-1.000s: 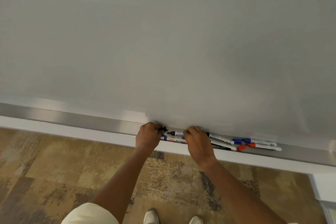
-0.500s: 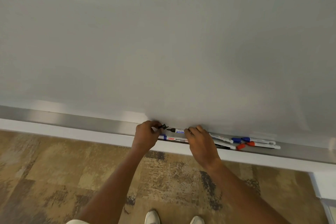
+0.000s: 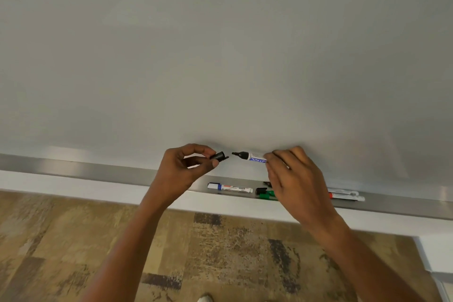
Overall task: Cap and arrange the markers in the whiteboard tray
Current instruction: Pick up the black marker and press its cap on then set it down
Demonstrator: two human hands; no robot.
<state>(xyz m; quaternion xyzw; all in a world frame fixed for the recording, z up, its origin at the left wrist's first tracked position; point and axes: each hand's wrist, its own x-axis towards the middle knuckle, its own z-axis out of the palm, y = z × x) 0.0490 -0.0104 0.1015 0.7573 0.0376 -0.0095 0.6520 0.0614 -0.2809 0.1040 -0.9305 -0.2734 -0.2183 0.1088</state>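
My left hand (image 3: 187,167) pinches a black cap (image 3: 219,156) above the metal whiteboard tray (image 3: 98,172). My right hand (image 3: 294,176) grips an uncapped black marker (image 3: 250,155) by its white barrel, tip pointing left at the cap, a small gap between them. In the tray lie a white marker with a blue end (image 3: 230,188), a loose black cap (image 3: 261,190), a green marker (image 3: 266,195) partly behind my right hand, and two white markers, one with a red cap (image 3: 345,195), at the right.
The whiteboard (image 3: 220,44) fills the upper view. A white ledge (image 3: 73,185) runs under the tray. Patterned brown carpet (image 3: 220,252) lies below, with a shoe tip (image 3: 205,298) at the bottom edge.
Both hands rose from the tray. The left lifted the black cap, the right lifted the uncapped black marker. The view moved closer.
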